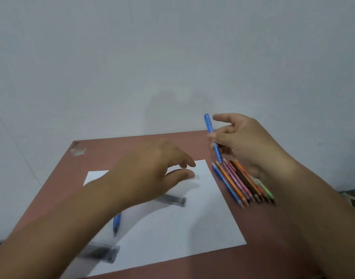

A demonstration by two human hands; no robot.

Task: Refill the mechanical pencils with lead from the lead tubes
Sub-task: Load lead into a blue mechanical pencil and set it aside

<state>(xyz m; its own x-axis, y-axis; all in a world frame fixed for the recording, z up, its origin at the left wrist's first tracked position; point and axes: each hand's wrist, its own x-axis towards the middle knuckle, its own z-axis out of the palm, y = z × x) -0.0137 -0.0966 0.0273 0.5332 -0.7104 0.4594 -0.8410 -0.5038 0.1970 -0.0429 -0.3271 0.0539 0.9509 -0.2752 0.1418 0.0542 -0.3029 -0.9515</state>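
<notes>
While right fingers [218, 135] pinch pencil [212, 139], left hand [152, 172] spreads.

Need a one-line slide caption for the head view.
Right hand holds a blue mechanical pencil above the coloured pencils; left hand hovers over paper.

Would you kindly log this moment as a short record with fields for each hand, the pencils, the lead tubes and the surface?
right hand: holds a blue mechanical pencil raised, tip down
left hand: open, above the paper, holding nothing
second blue pencil: on the paper, partly under the left arm
lead tubes: one mid-paper, one at its near edge
coloured pencils: row lying right of the paper
surface: white paper on a reddish-brown table
</notes>
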